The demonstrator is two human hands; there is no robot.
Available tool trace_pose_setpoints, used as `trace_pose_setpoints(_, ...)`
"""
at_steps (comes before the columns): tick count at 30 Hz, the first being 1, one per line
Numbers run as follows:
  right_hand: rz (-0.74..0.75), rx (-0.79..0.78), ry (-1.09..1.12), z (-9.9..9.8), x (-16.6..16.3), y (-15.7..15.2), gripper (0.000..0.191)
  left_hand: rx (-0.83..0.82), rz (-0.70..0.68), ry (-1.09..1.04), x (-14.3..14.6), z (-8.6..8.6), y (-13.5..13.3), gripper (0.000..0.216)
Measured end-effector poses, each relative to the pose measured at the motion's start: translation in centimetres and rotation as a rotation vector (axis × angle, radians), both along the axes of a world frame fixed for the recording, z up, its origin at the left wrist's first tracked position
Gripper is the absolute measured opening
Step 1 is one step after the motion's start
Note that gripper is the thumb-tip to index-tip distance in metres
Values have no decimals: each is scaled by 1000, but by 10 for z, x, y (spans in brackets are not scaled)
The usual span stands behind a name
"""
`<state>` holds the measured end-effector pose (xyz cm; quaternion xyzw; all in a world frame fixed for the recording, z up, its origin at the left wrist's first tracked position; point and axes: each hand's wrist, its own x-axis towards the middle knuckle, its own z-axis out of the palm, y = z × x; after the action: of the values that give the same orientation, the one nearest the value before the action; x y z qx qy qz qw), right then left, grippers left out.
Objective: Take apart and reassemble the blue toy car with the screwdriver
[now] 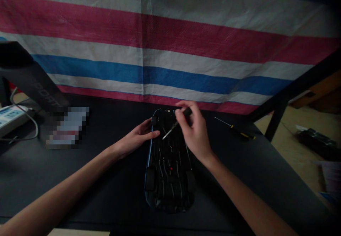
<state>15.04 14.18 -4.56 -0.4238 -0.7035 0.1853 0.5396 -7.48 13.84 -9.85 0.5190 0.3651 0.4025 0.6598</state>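
Note:
A black toy car with a blue edge (168,172) lies upside down in the middle of the black table (106,179). My left hand (138,136) rests on the car's far left side, thumb and fingers pressed against it near a front wheel. My right hand (193,129) is closed around a small screwdriver (176,123) with a dark handle. Its metal shaft points down and left at the car's underside, with the tip close to my left thumb.
A second screwdriver with a yellow-and-black handle (236,129) lies on the table to the right. At the far left are a white power strip (12,117) with a cable, a dark stand (32,80) and a blurred card. A striped tarp hangs behind.

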Motion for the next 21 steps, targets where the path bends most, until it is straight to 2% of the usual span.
trace_pose_setpoints(2,-125,-69,94,-16,30,5,16,3,25,-4,-1,-2,0,80)
trace_pose_setpoints(3,-148,-137,58,-24,45,6,14,5,29,-2,-1,-3,1,83)
trace_pose_setpoints(6,-84,-389,-427,-47,78,7,11,16,29,30,-3,-5,1,84)
trace_pose_setpoints(7,-112,-442,-588,-52,83,6,11,27,34,46,-3,-4,2,83)
trace_pose_setpoints(10,-206,-473,-851,-59,83,3,18,53,48,93,-2,-2,2,82)
trace_pose_setpoints(13,-209,-458,-903,-59,77,3,24,59,58,152,-2,1,2,86)
trace_pose_setpoints(17,-202,-446,-785,-60,79,7,29,104,133,266,-9,0,8,81)
trace_pose_setpoints(19,-227,-444,-711,-62,81,13,33,186,168,358,-14,-1,16,71)
trace_pose_setpoints(21,-269,-441,-677,-64,82,22,36,345,198,483,-19,-3,28,58)
